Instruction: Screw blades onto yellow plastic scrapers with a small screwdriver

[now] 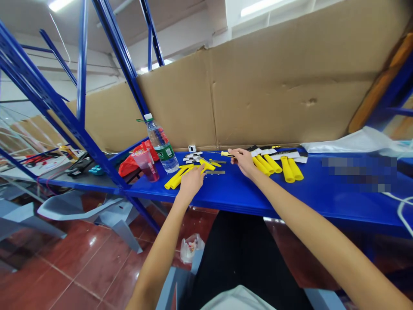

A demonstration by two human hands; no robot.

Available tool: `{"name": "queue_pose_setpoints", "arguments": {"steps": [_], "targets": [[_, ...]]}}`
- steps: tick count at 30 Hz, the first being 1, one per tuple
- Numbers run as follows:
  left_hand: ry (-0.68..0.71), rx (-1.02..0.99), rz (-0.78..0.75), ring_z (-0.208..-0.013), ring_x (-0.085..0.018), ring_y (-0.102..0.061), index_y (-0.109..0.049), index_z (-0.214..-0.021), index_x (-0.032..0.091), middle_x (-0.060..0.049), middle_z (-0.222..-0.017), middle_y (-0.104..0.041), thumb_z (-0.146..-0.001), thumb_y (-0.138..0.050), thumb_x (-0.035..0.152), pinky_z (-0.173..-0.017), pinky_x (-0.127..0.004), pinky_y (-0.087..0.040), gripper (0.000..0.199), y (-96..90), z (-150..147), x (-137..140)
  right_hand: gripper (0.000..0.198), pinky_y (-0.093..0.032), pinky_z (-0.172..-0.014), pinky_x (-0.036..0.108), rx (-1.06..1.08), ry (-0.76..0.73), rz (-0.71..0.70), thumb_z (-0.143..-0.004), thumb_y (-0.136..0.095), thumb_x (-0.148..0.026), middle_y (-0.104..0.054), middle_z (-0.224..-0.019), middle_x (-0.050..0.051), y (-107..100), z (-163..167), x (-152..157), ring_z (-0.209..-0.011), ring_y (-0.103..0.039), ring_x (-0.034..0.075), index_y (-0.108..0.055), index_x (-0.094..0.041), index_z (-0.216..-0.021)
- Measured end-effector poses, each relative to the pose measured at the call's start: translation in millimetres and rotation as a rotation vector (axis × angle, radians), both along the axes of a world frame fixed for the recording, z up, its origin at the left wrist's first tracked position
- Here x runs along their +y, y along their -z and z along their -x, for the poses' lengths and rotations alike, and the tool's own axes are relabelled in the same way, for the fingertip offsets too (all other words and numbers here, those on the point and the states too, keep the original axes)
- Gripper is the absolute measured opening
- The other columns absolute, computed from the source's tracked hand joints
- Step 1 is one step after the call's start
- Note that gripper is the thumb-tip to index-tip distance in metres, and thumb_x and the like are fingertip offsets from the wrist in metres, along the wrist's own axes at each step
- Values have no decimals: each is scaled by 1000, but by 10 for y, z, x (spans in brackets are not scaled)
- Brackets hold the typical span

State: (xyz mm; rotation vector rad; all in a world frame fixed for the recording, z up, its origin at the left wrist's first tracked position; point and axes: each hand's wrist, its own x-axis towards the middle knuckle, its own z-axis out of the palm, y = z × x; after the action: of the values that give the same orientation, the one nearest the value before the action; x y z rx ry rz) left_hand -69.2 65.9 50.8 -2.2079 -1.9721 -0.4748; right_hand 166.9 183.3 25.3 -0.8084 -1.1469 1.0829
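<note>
My right hand [242, 162] is closed around a small screwdriver [225, 153] with a yellow handle, its thin shaft pointing left above the blue table. Slightly lower and to the left, my left hand [192, 180] has its fingers closed on a yellow plastic piece [206, 164], partly covered by the fingers. Yellow tubes [173, 181] lie beside that hand. Flat metal strips [215, 172] rest just right of its fingertips. Behind it are small white-and-black parts [192, 157]. More yellow tubes [264, 164] lie right of my right hand.
A water bottle [163, 148] and a red cup [146, 165] stand at the table's left, near a blue upright post [97, 155]. Cardboard [274, 86] walls off the back. White cloth [348, 141] and a cable [400, 206] lie at right. Black-and-white parts [287, 155] sit at the back.
</note>
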Motion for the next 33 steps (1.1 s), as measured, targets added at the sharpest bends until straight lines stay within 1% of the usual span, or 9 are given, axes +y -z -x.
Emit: {"name": "queue_pose_setpoints", "arguments": {"steps": [6,11,15,20,23,26,28,31,33], "targets": [[-28,99,-27,-125,-37,-73,-56,-163,22,-21,-143,-73,-110,-52,31,-96,-43,-58,53,51,-12,-38,61,-38,-45,29,-100,50,-44,-63,-94,-73,-55,-55,-2,-51,30,-89,-48,-49,13,-60,-24,-72],[-41,94,-5,-122,-39,-75,-49,-167,19,-21,-142,-74,-109,-56,34,-95,-45,-59,60,65,-7,-38,57,-36,-47,29,-249,86,-92,-64,-96,-68,-55,-48,-2,-67,0,-141,-44,-50,14,-61,-23,-71],[-53,71,-3,-121,-40,-75,-51,-165,18,-23,-139,-75,-110,-56,34,-96,-46,-58,58,58,-13,-36,51,-42,-56,30,-347,97,-181,-71,-91,-66,-61,-56,-2,-78,4,-163,-52,-55,16,-65,-23,-76],[-33,46,-19,-125,-38,-74,-59,-156,21,-21,-139,-75,-108,-60,32,-98,-44,-57,49,43,-22,-48,40,-48,-72,34,-492,213,-387,-82,-81,-60,-72,-78,2,-129,-1,-173,-74,-64,21,-67,-23,-81],[-26,40,-25,-127,-38,-72,-62,-152,20,-20,-140,-75,-108,-61,32,-99,-43,-56,46,42,-28,-58,33,-51,-82,37,-504,186,-462,-85,-81,-53,-78,-90,4,-185,-1,-227,-86,-69,24,-68,-23,-87],[-26,35,-29,-127,-38,-72,-62,-152,21,-20,-140,-75,-108,-60,31,-98,-43,-55,45,50,-34,-59,29,-53,-87,39,-486,147,-494,-86,-83,-47,-82,-96,5,-241,10,-291,-90,-74,25,-67,-24,-91],[-27,34,-32,-127,-38,-72,-62,-153,22,-19,-140,-75,-108,-60,31,-98,-42,-55,46,57,-39,-56,33,-55,-88,40,-437,122,-499,-83,-86,-46,-83,-98,6,-271,19,-315,-92,-76,26,-64,-24,-96],[-26,44,-29,-123,-38,-73,-60,-156,23,-20,-139,-75,-107,-60,31,-95,-42,-56,49,65,-54,-54,46,-58,-90,41,-359,46,-482,-78,-90,-47,-84,-104,7,-305,31,-329,-97,-79,27,-59,-26,-104],[-18,55,-30,-120,-38,-74,-56,-160,23,-20,-137,-75,-108,-59,32,-93,-42,-56,54,68,-68,-60,49,-58,-90,41,-359,12,-481,-79,-90,-49,-84,-107,8,-326,42,-343,-99,-79,28,-57,-26,-109]]}}
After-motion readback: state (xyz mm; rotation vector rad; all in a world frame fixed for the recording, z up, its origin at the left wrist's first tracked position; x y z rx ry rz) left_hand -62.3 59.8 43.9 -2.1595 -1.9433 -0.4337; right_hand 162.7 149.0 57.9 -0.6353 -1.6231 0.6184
